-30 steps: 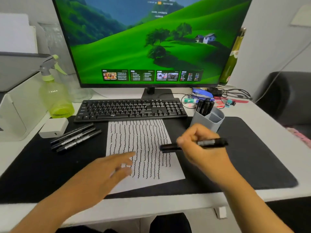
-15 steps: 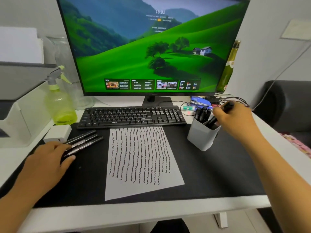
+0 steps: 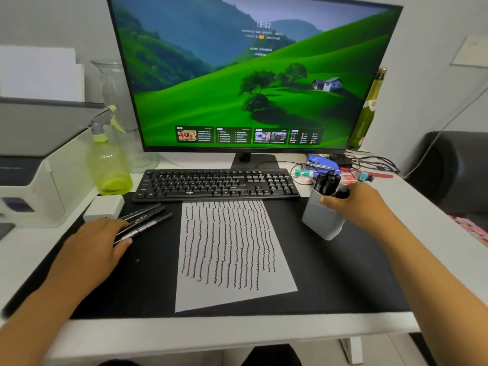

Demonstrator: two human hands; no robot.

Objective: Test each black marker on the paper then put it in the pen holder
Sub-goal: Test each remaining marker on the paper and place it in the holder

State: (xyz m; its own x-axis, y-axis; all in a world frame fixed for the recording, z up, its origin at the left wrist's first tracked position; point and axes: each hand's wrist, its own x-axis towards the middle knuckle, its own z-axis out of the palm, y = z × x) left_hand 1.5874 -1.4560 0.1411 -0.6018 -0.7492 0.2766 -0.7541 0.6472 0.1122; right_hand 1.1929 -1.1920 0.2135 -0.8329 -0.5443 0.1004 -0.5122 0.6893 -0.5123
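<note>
Three black markers (image 3: 150, 217) lie side by side on the desk mat, left of the paper (image 3: 229, 291). My left hand (image 3: 92, 244) covers their near ends, thumb and fingers closed around the nearest one. The white paper is filled with wavy black test lines. The grey pen holder (image 3: 320, 223) stands right of the paper with several black markers (image 3: 327, 180) upright in it. My right hand (image 3: 361, 207) is at the holder's rim, fingers curled on a black marker (image 3: 342, 192) that stands inside it, thumb against the holder's wall.
A black keyboard (image 3: 216, 184) and a monitor (image 3: 250, 75) sit behind the paper. A green spray bottle (image 3: 109, 165), a white box (image 3: 104, 207) and a printer (image 3: 26, 167) are on the left. Cables and small items (image 3: 351, 167) lie behind the holder.
My right hand carried the marker from over the paper to the holder and lowered it in. My left hand left the paper and closed on the markers at the left.
</note>
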